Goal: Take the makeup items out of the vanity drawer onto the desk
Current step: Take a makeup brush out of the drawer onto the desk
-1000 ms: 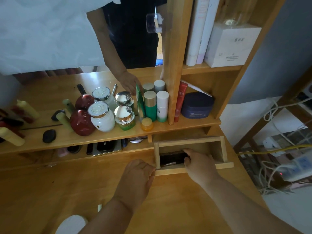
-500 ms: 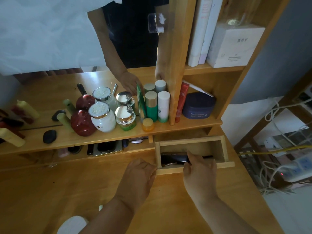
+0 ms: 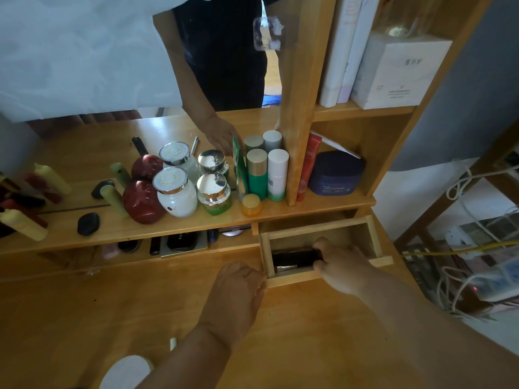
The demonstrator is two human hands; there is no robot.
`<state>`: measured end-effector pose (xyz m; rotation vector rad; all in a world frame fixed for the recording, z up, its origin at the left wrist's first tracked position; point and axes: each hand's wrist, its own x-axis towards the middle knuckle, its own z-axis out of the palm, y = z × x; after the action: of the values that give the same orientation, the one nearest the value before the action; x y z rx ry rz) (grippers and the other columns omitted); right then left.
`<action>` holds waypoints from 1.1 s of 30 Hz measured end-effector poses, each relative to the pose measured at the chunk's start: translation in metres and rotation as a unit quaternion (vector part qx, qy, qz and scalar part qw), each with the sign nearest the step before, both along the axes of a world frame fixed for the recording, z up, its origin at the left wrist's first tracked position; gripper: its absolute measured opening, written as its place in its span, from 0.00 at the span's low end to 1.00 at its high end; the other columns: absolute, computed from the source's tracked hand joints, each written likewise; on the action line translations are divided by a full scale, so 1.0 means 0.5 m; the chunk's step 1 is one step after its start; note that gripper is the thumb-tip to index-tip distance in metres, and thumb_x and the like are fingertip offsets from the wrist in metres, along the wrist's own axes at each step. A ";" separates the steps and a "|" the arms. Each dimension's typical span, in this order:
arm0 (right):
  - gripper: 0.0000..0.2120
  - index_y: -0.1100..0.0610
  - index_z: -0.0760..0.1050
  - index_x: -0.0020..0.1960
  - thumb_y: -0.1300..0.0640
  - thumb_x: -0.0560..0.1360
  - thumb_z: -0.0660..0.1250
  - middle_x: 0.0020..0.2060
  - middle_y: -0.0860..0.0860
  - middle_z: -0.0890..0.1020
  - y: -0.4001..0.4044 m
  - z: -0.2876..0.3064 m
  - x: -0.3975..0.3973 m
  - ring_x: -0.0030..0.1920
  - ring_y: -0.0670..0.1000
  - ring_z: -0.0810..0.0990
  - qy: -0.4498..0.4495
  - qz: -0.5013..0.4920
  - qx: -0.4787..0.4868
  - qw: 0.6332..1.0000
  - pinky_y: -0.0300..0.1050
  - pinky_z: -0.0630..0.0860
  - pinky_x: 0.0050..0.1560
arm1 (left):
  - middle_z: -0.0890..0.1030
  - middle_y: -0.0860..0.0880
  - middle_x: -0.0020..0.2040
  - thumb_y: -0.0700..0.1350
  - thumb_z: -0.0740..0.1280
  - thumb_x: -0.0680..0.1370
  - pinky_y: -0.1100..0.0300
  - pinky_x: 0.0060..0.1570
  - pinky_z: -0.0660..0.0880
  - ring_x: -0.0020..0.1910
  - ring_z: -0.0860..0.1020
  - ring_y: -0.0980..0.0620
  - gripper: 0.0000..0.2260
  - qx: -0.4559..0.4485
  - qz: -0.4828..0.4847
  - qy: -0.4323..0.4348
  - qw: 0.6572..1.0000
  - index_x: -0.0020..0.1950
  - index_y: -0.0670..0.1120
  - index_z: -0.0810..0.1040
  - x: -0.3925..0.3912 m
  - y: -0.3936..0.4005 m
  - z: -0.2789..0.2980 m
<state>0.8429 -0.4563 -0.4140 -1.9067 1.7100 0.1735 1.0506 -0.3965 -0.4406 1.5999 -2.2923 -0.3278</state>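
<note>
Wooden desk (image 3: 84, 318) with raised shelf (image 3: 168, 228); mirror (image 3: 112, 66) behind it; upright bookcase (image 3: 362, 113) to the right; grey wall (image 3: 463, 108); tangled cables (image 3: 463, 220) beside the desk.

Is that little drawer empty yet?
No. The open drawer holds a dark makeup item, with the right hand reaching in.

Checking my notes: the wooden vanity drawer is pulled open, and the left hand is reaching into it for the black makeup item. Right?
Not quite. In the head view the right hand reaches into the open wooden vanity drawer for the black makeup item; the left hand rests at its front corner.
</note>
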 end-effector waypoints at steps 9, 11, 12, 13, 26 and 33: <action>0.17 0.48 0.70 0.64 0.57 0.77 0.62 0.55 0.47 0.79 -0.009 0.001 -0.027 0.54 0.47 0.77 -0.072 -0.015 0.029 0.997 0.38 0.73 0.51 | 0.82 0.54 0.35 0.48 0.61 0.69 0.65 0.47 0.65 0.39 0.78 0.53 0.10 0.007 0.008 0.005 1.000 0.42 0.49 0.81 0.006 -0.004 -0.004; 0.15 0.45 0.72 0.62 0.55 0.77 0.62 0.56 0.45 0.79 -0.005 0.007 -0.039 0.56 0.45 0.76 -0.082 -0.001 0.021 0.996 0.36 0.70 0.51 | 0.82 0.53 0.35 0.49 0.59 0.69 0.63 0.47 0.64 0.39 0.78 0.52 0.11 0.012 0.010 0.003 1.000 0.42 0.49 0.81 0.007 -0.007 -0.001; 0.15 0.45 0.72 0.63 0.55 0.77 0.62 0.58 0.44 0.78 -0.003 0.012 -0.045 0.58 0.44 0.75 -0.085 0.007 0.017 0.996 0.35 0.68 0.52 | 0.82 0.53 0.35 0.48 0.61 0.69 0.63 0.46 0.64 0.39 0.78 0.52 0.10 0.012 0.014 0.001 1.000 0.41 0.49 0.81 0.006 -0.010 0.000; 0.16 0.45 0.72 0.64 0.54 0.77 0.63 0.59 0.43 0.78 0.001 0.017 -0.050 0.59 0.44 0.75 -0.090 0.013 0.013 0.996 0.35 0.67 0.53 | 0.82 0.53 0.36 0.48 0.63 0.69 0.64 0.47 0.65 0.39 0.78 0.52 0.08 0.017 0.017 0.000 1.000 0.41 0.49 0.81 0.005 -0.012 0.003; 0.11 0.49 0.79 0.57 0.56 0.75 0.67 0.52 0.44 0.82 0.029 0.035 -0.069 0.48 0.38 0.74 -0.142 0.001 -0.143 0.979 0.23 0.64 0.44 | 0.81 0.51 0.47 0.45 0.66 0.74 0.61 0.52 0.67 0.50 0.75 0.53 0.06 0.035 0.061 0.029 0.997 0.50 0.50 0.80 -0.005 -0.041 0.031; 0.13 0.50 0.78 0.58 0.56 0.74 0.67 0.50 0.45 0.83 0.030 0.071 -0.050 0.48 0.37 0.75 -0.157 0.043 -0.248 0.955 0.20 0.65 0.45 | 0.79 0.55 0.54 0.45 0.69 0.73 0.62 0.57 0.72 0.56 0.74 0.59 0.13 0.099 0.147 0.185 0.967 0.55 0.59 0.77 -0.017 -0.040 0.068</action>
<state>0.8179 -0.4415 -0.3783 -2.2125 1.5482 -0.5518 1.0420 -0.4166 -0.4064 1.7676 -1.7620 -0.7304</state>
